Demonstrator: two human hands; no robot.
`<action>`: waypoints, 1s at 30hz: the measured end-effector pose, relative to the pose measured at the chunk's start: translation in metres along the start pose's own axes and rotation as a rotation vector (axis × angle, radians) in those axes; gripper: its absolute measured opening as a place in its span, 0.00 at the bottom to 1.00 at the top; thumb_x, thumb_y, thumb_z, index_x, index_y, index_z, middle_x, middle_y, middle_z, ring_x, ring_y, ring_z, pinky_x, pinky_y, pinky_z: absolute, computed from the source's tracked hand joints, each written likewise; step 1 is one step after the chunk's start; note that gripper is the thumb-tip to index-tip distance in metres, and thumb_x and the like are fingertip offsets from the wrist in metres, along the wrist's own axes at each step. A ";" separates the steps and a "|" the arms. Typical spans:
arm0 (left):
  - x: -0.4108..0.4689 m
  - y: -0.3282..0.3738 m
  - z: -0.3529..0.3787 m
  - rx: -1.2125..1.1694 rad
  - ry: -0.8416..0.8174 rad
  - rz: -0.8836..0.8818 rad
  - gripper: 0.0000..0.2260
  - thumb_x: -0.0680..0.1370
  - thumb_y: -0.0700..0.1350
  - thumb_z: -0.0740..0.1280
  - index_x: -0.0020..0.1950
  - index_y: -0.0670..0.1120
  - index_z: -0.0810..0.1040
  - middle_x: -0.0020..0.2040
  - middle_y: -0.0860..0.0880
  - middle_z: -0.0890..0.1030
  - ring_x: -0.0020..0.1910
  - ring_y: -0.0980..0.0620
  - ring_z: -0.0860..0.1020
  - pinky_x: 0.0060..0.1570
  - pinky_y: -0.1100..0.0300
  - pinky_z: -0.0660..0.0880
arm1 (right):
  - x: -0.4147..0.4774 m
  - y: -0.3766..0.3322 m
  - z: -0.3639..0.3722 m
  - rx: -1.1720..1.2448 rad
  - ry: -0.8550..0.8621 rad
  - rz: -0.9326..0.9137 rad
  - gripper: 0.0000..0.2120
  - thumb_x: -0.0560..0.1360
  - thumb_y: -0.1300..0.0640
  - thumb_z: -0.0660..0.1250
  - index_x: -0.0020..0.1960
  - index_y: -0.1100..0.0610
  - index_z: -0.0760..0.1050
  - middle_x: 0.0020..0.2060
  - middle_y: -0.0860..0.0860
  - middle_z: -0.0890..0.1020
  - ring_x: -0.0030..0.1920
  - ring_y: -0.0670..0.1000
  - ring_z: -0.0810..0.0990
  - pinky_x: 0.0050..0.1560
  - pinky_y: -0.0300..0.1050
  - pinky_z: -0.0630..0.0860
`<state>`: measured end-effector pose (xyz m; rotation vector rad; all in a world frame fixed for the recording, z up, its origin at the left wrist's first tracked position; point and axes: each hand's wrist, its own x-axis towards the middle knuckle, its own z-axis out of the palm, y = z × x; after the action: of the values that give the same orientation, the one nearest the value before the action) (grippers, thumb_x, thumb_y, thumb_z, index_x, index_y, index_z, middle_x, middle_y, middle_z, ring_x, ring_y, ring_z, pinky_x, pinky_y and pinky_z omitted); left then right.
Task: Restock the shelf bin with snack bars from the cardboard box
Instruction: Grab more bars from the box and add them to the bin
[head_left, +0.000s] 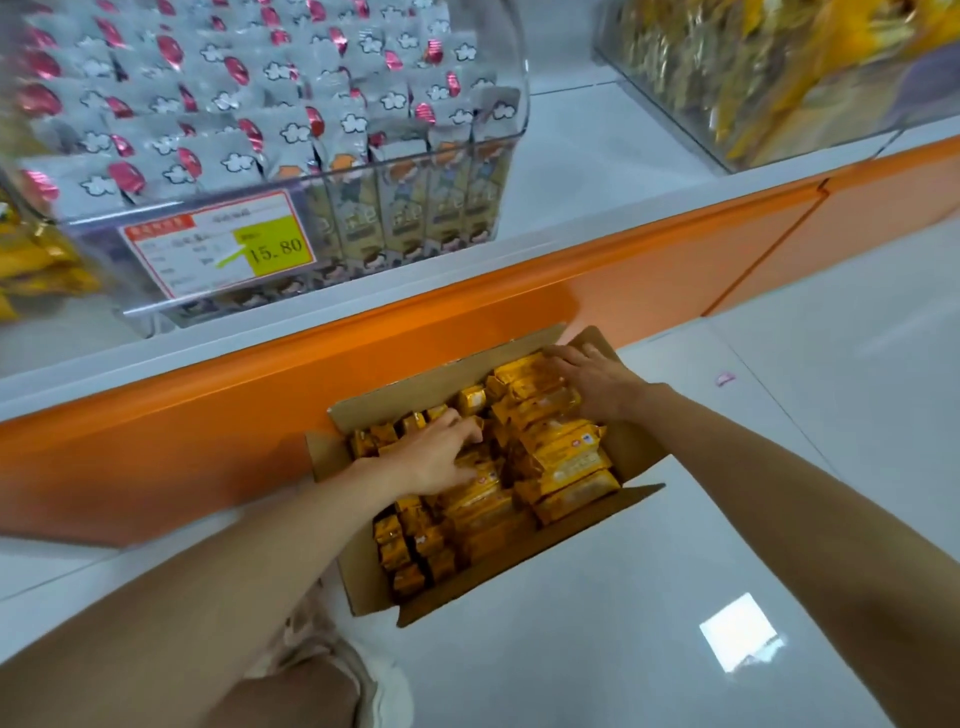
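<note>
- Snack bars (563, 457) in yellow wrappers fill the open cardboard box (358, 566), some standing in rows and some lying flat on top. They are too many and too tightly packed to count.
- Left hand (434, 460) lies palm down on the bars in the middle of the box, its fingers slightly spread and reaching among the wrappers. It lifts no bar.
- Right hand (592, 384) rests on the stack at the far right corner, its fingers close together and stretched across the top bar. The thumb is hidden, so I cannot tell whether it grips.
- One box stands on the white floor (779, 519), against the orange base (208, 441) of the shelving, with its flaps folded outward.
- Above, one clear shelf bin (493, 145) holds grey-wrapped snacks and carries one price tag (221, 244) reading 15.80.
- A second clear bin (670, 104), at the upper right, holds yellow packs.
- One small pink scrap (724, 378) lies on the floor to the right of the box.
</note>
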<state>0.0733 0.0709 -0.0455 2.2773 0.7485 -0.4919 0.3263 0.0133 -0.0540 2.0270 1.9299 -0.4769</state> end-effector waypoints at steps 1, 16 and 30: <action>0.000 -0.001 0.001 -0.019 0.001 -0.003 0.19 0.77 0.50 0.65 0.67 0.50 0.66 0.65 0.49 0.63 0.60 0.49 0.71 0.59 0.50 0.73 | 0.002 0.001 -0.001 -0.010 0.027 -0.016 0.37 0.72 0.41 0.67 0.75 0.50 0.55 0.72 0.52 0.59 0.67 0.60 0.65 0.64 0.53 0.66; 0.029 0.030 0.027 -0.087 0.154 0.004 0.28 0.74 0.51 0.70 0.69 0.46 0.62 0.69 0.47 0.63 0.69 0.49 0.62 0.65 0.55 0.64 | -0.024 0.000 -0.024 -0.095 0.163 -0.021 0.36 0.65 0.41 0.70 0.67 0.55 0.64 0.61 0.54 0.71 0.60 0.55 0.68 0.61 0.49 0.62; 0.066 0.070 0.064 0.210 0.253 -0.090 0.36 0.71 0.47 0.72 0.73 0.40 0.58 0.71 0.41 0.59 0.70 0.42 0.58 0.68 0.51 0.57 | -0.054 0.000 -0.031 0.232 0.290 0.114 0.33 0.64 0.43 0.73 0.65 0.52 0.66 0.52 0.50 0.72 0.54 0.51 0.71 0.56 0.45 0.64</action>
<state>0.1590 0.0083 -0.0910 2.5420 0.9671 -0.3397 0.3251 -0.0217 -0.0022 2.4582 1.9800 -0.4147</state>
